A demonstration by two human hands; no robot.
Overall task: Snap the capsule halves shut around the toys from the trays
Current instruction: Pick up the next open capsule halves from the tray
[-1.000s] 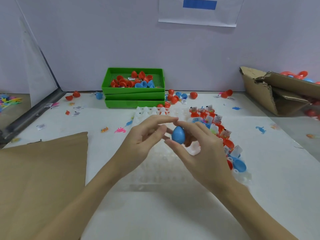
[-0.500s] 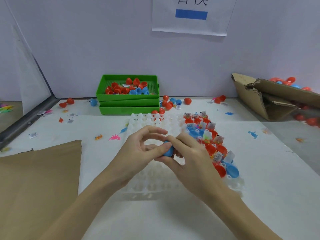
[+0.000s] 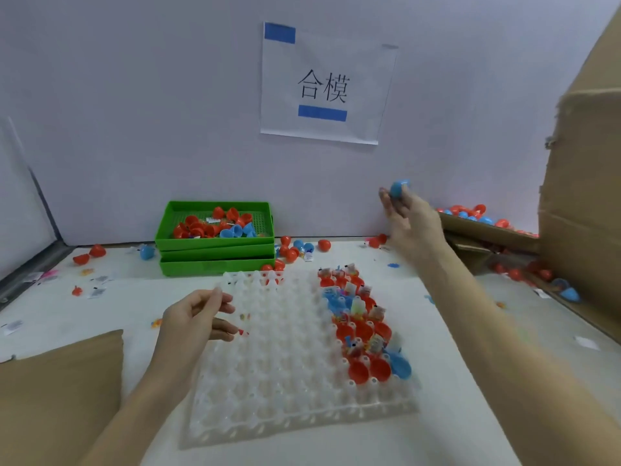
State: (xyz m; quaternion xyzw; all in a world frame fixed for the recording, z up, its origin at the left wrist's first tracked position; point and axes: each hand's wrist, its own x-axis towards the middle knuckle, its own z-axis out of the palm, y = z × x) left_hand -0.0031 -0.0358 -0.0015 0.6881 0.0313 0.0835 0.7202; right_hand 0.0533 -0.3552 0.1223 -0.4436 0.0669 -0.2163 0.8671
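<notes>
The blue capsule is smooth, egg-shaped and a plain bright blue, its halves looking joined with no seam I can make out; I hold it up in the air at the tips of my right hand, fingers curled round its lower part, in front of the pale wall and above the far right of the table; motion blur smears its edge, so whether thumb or fingers carry most of the hold I cannot tell; my left hand hovers over the near-left part of the clear cell tray, fingers loosely bent and gripping nothing; that tray's right-hand columns hold red and blue open halves with small toys and paper tags among them, too small and crowded to name one by one; the rest of its cells look bare, though the clear plastic makes that hard to judge; the stacked green trays sit near the wall with more halves heaped in the top one; the cardboard box of finished capsules at the right is partly cut off by a tall cardboard sheet at the frame's edge.
</notes>
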